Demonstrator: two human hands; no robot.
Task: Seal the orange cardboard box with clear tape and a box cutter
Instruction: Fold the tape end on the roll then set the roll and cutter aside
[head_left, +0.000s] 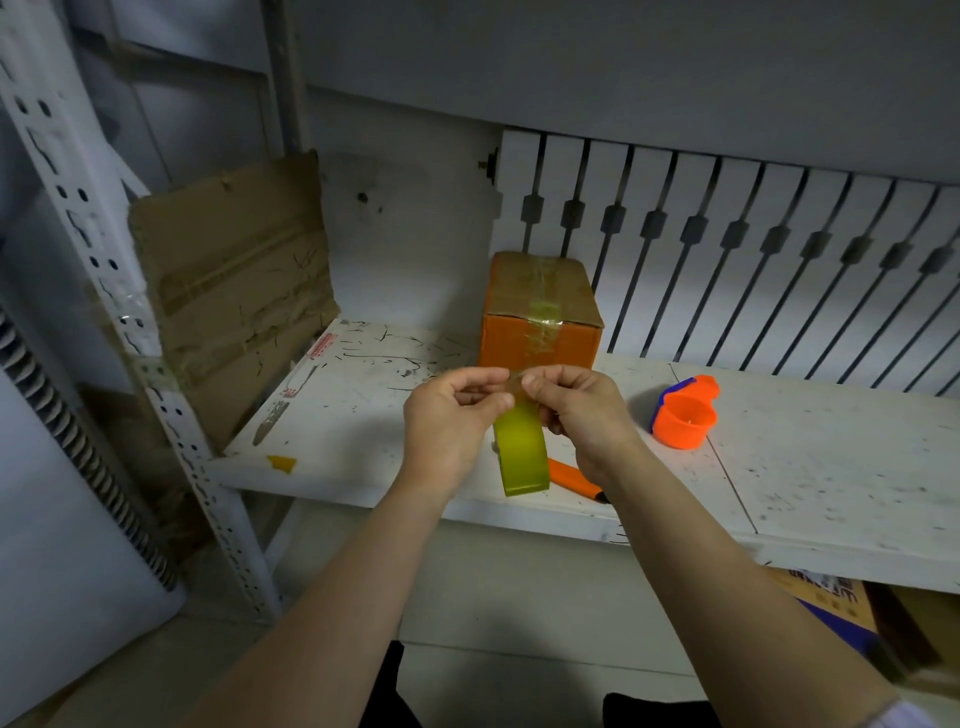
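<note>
The orange cardboard box (540, 312) stands at the back of the white shelf (831, 467), flaps down, with clear tape along its top seam and front. In front of it I hold a roll of yellowish clear tape (522, 452) on edge above the shelf's front edge. My left hand (452, 415) and my right hand (576, 410) both pinch the roll at its top, fingertips almost touching on the loose tape end. An orange box cutter (576, 478) lies on the shelf just under my right wrist, partly hidden.
An orange and blue tape dispenser (685, 410) lies to the right of my hands. A flattened brown cardboard sheet (234, 291) leans at the shelf's left end against a perforated metal upright (130, 312). A slatted white panel (779, 260) backs the shelf.
</note>
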